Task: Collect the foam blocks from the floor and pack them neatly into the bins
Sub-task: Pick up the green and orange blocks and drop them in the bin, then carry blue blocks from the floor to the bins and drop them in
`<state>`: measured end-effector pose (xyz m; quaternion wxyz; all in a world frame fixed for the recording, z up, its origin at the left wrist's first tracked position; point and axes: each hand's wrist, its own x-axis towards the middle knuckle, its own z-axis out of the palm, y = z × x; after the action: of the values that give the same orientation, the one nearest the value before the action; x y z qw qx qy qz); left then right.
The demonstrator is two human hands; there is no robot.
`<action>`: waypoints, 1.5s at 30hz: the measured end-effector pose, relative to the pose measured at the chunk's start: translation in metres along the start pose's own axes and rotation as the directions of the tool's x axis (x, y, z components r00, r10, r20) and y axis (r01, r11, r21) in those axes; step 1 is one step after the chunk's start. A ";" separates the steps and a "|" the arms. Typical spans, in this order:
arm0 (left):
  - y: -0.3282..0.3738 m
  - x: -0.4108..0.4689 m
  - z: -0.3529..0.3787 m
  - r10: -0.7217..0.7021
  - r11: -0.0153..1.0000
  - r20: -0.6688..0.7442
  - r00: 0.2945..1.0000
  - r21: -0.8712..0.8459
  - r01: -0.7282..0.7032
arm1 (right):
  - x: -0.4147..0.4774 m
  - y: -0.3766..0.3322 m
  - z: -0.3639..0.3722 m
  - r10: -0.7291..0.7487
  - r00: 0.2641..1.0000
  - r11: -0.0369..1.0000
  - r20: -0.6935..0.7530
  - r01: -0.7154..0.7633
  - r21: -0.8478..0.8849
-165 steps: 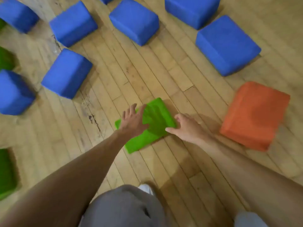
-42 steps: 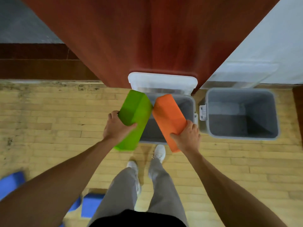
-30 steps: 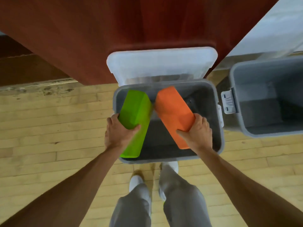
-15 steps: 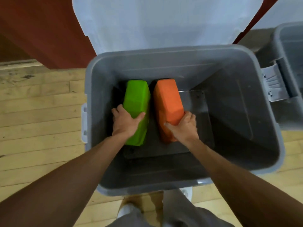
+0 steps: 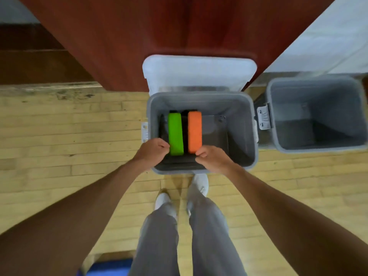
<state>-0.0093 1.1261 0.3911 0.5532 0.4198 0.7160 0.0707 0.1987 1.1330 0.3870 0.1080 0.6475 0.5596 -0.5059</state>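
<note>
Plank floor (image 5: 59, 136), pale wood, with a red-brown door panel (image 5: 159, 36) behind it. Low at left, beneath the left forearm, a blue foam block (image 5: 108, 267) sits on the floor, mostly cut off by the frame edge.

Left hand (image 5: 152, 151) is over the near rim of the open grey bin (image 5: 199, 95), fingers curled. Green foam block (image 5: 175, 134) lies just beyond its fingertips, on edge on the bin bottom, long axis running straight away from the hand. Orange foam block (image 5: 194, 132) stands parallel to it with a narrow gap between, just beyond the right hand (image 5: 212, 159), which is also curled. Cannot tell whether either hand pinches its block or hangs above it.

Right of the right hand the bin bottom shows; judged room for more blocks stood the same way. White lid (image 5: 199, 72) is propped back against the door. Further right stands a second grey bin (image 5: 318, 77). Judged next: fetch the blue block, left hand nearer.
</note>
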 end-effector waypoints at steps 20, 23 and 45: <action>-0.108 -0.470 0.090 -0.652 0.484 -0.213 0.727 -0.855 0.184 | -0.312 -0.008 -0.013 -0.078 0.958 0.996 0.277 0.090 -0.030; -0.131 -0.518 0.139 -0.726 0.390 -0.193 0.660 -0.906 0.164 | -0.323 0.013 -0.005 -0.070 0.951 0.980 0.300 0.122 -0.159; -0.336 -0.719 0.239 -0.917 -0.129 0.029 0.398 -0.966 -0.226 | -0.462 -0.134 0.349 -0.060 0.769 0.413 0.636 0.600 -0.686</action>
<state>0.0441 0.3364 0.6370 0.2768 -0.4348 0.6935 0.5034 -0.0359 0.6490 0.6406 0.4562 0.2092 0.8038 -0.3194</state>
